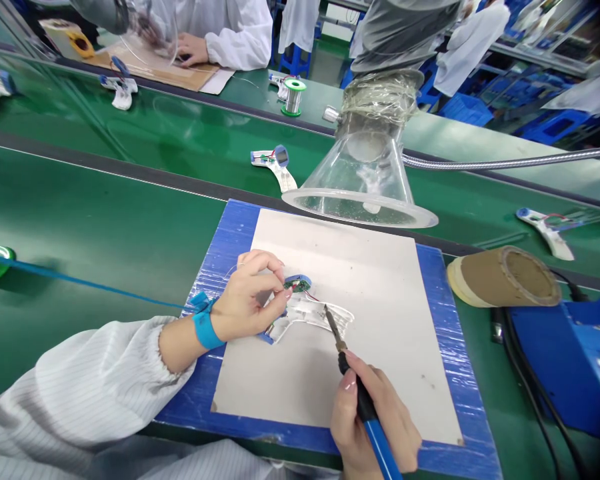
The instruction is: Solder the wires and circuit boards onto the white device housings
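My left hand [247, 297] pinches a clear plastic piece [313, 315] that lies on a pale sheet [385, 280], with a small round green circuit board [298, 285] in a blue housing just past my fingertips. Thin red wire runs from the board. My right hand [370, 420] grips a blue-handled soldering iron [367, 407], its fine tip close to the clear piece, near the board's wires. A blue wrist strap [205, 328] circles my left wrist, and its blue cord trails left across the green bench.
A clear funnel fume hood [360, 193] hangs just above the sheet's far edge. A cardboard tube [503, 277] and a blue soldering station [560, 360] sit to the right. Farther off are a solder spool [294, 97], similar devices on green belts, and a co-worker's hand [193, 50].
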`<state>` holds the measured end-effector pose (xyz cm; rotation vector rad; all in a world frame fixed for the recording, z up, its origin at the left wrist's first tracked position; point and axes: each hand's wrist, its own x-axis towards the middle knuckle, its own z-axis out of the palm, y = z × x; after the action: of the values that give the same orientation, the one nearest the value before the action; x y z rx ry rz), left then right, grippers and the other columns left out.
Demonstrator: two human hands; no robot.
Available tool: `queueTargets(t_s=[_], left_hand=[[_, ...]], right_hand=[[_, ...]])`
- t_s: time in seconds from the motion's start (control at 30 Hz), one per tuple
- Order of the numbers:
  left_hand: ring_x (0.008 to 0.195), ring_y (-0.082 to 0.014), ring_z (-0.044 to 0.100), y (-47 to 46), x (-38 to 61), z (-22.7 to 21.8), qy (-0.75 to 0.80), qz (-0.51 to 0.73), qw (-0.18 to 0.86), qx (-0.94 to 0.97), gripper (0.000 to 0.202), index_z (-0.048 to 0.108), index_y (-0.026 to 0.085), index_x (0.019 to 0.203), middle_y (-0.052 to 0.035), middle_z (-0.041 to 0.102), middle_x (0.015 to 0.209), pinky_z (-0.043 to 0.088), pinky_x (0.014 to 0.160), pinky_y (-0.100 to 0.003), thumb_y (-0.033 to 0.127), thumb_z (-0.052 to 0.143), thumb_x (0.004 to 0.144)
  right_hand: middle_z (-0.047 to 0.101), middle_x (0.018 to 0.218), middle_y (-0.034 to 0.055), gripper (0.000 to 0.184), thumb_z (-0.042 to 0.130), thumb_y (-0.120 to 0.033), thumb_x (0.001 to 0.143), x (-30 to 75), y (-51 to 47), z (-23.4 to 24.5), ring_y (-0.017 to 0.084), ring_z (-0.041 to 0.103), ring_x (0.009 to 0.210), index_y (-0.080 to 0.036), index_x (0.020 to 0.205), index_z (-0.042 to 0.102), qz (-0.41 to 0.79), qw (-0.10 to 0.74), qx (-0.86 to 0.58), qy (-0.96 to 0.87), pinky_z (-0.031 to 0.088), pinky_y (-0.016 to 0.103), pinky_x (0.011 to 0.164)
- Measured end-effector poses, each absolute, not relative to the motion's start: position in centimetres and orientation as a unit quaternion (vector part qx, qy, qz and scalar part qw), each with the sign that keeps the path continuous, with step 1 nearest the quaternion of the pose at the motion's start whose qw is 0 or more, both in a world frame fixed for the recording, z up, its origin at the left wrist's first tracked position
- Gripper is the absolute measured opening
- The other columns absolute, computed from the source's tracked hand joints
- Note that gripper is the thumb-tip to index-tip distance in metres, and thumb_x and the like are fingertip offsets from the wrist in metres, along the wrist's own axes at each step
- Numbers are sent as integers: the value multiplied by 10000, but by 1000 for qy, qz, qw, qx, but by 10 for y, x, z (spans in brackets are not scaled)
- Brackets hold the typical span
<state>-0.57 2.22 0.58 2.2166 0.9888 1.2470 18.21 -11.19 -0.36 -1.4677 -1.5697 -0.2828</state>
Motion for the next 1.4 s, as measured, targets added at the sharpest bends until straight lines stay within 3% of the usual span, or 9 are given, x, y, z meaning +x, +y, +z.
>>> queueTargets(t_s=[0.47, 0.63, 0.77, 0.83, 0.9, 1.03, 1.13, 1.23, 1.4], left_hand=[[897, -184, 607, 23, -3, 4, 348, 438, 232, 796, 183, 646, 178, 701, -36, 641, 867, 417, 857, -389, 175, 620, 882], [785, -169, 581, 26, -6, 8, 375, 432, 202, 795, 201, 692, 194, 720, -24, 613, 748, 407, 778, -361, 245, 628, 904], [667, -139, 572, 35, -6, 15, 386, 441, 224, 778, 187, 735, 195, 972, 0, 671, 692, 428, 724, -315, 229, 551, 965], [671, -135, 586, 40, -1, 18, 371, 435, 239, 785, 309, 685, 188, 1196, 5, 686, 708, 444, 746, -301, 165, 452, 994], [766, -145, 617, 45, 7, 21, 323, 393, 247, 825, 424, 653, 205, 1270, -4, 696, 758, 449, 810, -305, 80, 370, 980], [975, -216, 643, 52, 24, 26, 248, 213, 232, 916, 274, 733, 197, 1106, -67, 730, 962, 430, 912, -374, 126, 544, 921], [881, -226, 678, 60, 28, 31, 255, 127, 229, 931, 126, 776, 179, 924, -62, 752, 844, 432, 894, -385, 154, 664, 872], [842, -198, 704, 70, 22, 42, 268, 132, 273, 914, 165, 792, 206, 838, -30, 784, 819, 456, 886, -336, 93, 672, 838], [628, -151, 687, 72, 6, 69, 320, 101, 356, 872, 111, 774, 194, 700, 10, 733, 615, 487, 656, -238, 106, 716, 736]], right_hand=[[740, 862, 28, 257, 629, -82, 866, 183, -112, -2, 140, 693, 711, -185, 1094, 686, -106, 452, -610, -642, 559, 250, 658], [736, 867, 24, 273, 617, -88, 869, 182, -113, -2, 145, 696, 709, -208, 1105, 685, -86, 465, -618, -629, 555, 260, 658], [742, 882, 26, 274, 643, -123, 877, 179, -113, -4, 136, 701, 699, -214, 1130, 694, -96, 484, -641, -588, 554, 243, 671], [753, 909, 39, 331, 664, -121, 878, 178, -110, -4, 147, 713, 708, -202, 1199, 668, -86, 489, -646, -580, 569, 251, 682], [761, 961, 59, 390, 666, -110, 883, 178, -106, -4, 166, 734, 769, -183, 1265, 627, -81, 476, -646, -590, 585, 261, 725], [750, 1078, 57, 382, 611, -151, 939, 178, -99, -3, 160, 741, 909, -184, 1318, 579, -98, 402, -654, -633, 572, 207, 790], [746, 1073, 32, 341, 561, -183, 973, 179, -96, -7, 134, 739, 888, -198, 1314, 576, -89, 368, -663, -646, 557, 165, 729], [733, 1049, 35, 334, 512, -217, 996, 181, -96, -16, 128, 734, 830, -205, 1324, 571, -76, 355, -661, -657, 548, 166, 655], [696, 984, 36, 462, 394, -208, 1015, 186, -100, -26, 115, 699, 748, -250, 1474, 430, -23, 327, -647, -689, 529, 170, 617]])
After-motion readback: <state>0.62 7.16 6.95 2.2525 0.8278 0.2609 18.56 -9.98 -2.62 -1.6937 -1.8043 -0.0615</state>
